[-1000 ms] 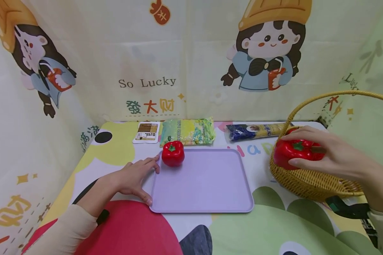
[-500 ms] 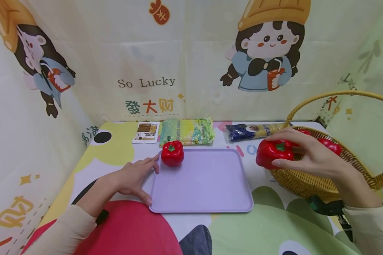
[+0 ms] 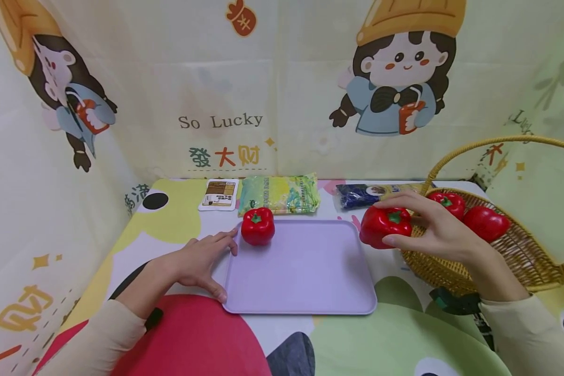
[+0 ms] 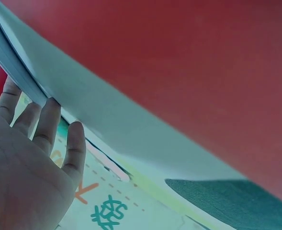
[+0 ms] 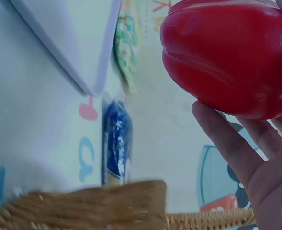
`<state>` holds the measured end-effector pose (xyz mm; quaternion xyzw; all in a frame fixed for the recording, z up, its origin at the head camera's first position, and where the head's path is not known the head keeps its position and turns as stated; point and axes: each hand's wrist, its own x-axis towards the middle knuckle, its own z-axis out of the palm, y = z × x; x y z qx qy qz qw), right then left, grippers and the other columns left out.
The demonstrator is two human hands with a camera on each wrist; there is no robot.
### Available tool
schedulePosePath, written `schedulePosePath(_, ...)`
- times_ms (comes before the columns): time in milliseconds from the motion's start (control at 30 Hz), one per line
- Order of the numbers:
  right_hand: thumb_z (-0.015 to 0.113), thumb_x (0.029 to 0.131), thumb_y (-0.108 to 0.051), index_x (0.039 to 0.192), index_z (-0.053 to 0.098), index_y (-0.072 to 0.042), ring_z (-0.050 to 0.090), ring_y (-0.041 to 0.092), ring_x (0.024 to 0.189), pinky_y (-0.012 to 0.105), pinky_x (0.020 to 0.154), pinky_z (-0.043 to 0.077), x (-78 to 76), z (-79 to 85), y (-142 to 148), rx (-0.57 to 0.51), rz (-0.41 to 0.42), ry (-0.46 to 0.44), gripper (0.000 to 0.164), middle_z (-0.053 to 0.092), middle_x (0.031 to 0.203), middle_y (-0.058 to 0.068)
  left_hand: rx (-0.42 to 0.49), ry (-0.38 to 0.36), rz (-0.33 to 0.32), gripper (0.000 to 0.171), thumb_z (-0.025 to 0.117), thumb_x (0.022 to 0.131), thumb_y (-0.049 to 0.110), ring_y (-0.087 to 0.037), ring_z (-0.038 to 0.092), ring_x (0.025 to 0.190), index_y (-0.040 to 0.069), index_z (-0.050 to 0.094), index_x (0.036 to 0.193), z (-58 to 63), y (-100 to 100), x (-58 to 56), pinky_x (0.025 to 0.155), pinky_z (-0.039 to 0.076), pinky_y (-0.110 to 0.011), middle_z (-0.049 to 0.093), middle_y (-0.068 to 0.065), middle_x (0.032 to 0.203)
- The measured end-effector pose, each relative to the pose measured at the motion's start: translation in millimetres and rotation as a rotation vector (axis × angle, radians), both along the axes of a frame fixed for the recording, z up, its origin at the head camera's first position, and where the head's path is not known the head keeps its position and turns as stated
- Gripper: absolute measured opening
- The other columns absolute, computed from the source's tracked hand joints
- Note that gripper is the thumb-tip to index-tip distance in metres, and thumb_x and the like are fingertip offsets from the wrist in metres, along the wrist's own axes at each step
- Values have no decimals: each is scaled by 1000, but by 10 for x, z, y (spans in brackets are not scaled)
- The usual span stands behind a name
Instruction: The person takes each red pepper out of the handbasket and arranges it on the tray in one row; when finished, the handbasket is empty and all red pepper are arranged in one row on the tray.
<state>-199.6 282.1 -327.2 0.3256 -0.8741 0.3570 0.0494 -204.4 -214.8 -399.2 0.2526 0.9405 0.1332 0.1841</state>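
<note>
My right hand [image 3: 434,225] grips a glossy red bell pepper [image 3: 380,228] with a green stem, holding it up between the tray's right edge and the basket. In the right wrist view the bell pepper [image 5: 229,57] fills the upper right, with fingers beneath it. A flat lilac tray [image 3: 305,277] lies on the table, and another red bell pepper [image 3: 258,232] sits at its far left corner. My left hand [image 3: 199,263] rests at the tray's left edge, thumb and fingers spread along the rim. From the left wrist, the fingertips [image 4: 50,108] show right at that rim.
A wicker basket [image 3: 540,261] with a tall handle stands at the right, holding a red bell pepper [image 3: 450,202] and another red item [image 3: 486,223]. Behind the tray lie a green-yellow packet [image 3: 279,194], a small white-edged packet [image 3: 219,195] and a blue-and-gold package [image 3: 366,195].
My right hand has carried the bell pepper left from over the basket toward the tray, uncovering the red items in the basket. The left hand has stayed at the tray's edge.
</note>
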Motion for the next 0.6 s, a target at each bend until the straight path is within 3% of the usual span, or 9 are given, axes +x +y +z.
schedulePosePath(367,94,73,-12,138,61,-26,44,12,133,30,80,60,-125,-191,-247,-29,29,-49,74,57,138,-6,6,-16,7,87,88,54,73,-28,40,141,34,52,123,-17,21,12,101,39,-66,24,-5,169)
schedulePosePath(600,93,76,-21,140,58,-32,42,18,134,40,84,60,-197,-247,-353,-10,0,-69,74,56,140,-6,-3,-9,7,88,88,54,74,-27,42,139,33,52,123,-1,13,4,99,41,-62,25,-5,169)
